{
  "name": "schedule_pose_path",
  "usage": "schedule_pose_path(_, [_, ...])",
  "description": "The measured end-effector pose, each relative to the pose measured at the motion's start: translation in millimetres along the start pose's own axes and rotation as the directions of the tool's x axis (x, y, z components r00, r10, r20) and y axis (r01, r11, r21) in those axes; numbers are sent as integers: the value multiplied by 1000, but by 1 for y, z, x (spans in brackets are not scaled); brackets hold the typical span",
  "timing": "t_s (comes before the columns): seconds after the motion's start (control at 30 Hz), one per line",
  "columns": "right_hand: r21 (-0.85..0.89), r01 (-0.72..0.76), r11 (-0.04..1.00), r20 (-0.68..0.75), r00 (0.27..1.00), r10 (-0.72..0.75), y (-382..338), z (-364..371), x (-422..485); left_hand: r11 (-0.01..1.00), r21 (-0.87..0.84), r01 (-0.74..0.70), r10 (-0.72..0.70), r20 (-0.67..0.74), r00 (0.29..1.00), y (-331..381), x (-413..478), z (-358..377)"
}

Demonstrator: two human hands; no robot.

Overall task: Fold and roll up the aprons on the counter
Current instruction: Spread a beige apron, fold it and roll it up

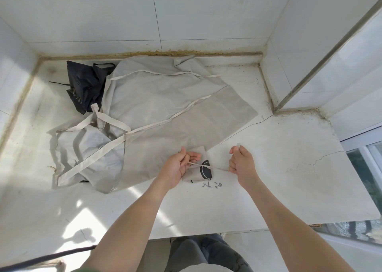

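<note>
The rolled apron (203, 171), a small grey bundle with a black round print on it, lies on the white counter (279, 178) between the two hands. A thin pale tie (198, 165) runs taut across the top of the roll from one hand to the other. The left hand (179, 166) is just left of the roll, touching it, with thumb and fingers curled round the tie's left end. The right hand (240, 162) is just right of the roll, closed into a fist on the tie's other end, and a short pale strip sticks up above its thumb. A few small dark scraps (213, 184) lie on the counter on the near side of the roll. Behind the roll and touching it, a large grey apron (186, 116) is spread flat, with long straps trailing over it; whether the roll is part of this cloth cannot be told. To the left of the roll, a paler apron (86, 145) lies crumpled with its straps looped. Far behind the roll to the left, a dark apron (84, 85) is bunched up near the back corner, close to the tiled wall (103, 13). Well to the right of the roll is a window (368, 168). Nearer than the roll, below the counter's edge, are the person's trousers (206, 253) and, to the left, a black cable (41, 259).
</note>
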State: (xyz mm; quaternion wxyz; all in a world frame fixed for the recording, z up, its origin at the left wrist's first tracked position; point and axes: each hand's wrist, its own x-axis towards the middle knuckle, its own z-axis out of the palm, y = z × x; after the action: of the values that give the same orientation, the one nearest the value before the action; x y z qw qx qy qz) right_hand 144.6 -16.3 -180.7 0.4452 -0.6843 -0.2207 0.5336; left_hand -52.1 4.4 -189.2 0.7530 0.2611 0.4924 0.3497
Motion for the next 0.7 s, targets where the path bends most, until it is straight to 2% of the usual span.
schedule_pose_path(0.07, [-314,166,935,79,986,-148,-1,2,-4,1000,-15,7,-8,-14,1000,-1,4,-1])
schedule_pose_path(0.1, [-480,261,838,190,963,-191,-2,6,-7,1000,-15,12,-12,-19,1000,-1,5,-1])
schedule_pose_path(0.17, [-708,402,581,402,906,-137,-2,11,-12,1000,-3,17,-17,-41,999,0,6,0])
schedule_pose_path(0.23, [-785,495,372,489,864,-119,-3,7,-12,1000,4,29,-29,-54,998,2,7,0])
schedule_pose_path(0.3, [-796,545,262,526,838,-144,-3,4,-12,999,5,46,-45,-74,996,6,7,0])
schedule_pose_path(0.47, [-786,571,238,542,821,-178,4,-4,-11,997,8,71,-70,-94,993,8,5,2])
schedule_pose_path(0.57, [-819,466,334,453,883,-123,-2,-9,-11,999,10,45,-45,-71,997,11,3,3])
schedule_pose_path(0.7, [-740,384,552,413,907,-77,-13,-7,-12,981,190,43,-42,-10,999,9,-1,15])
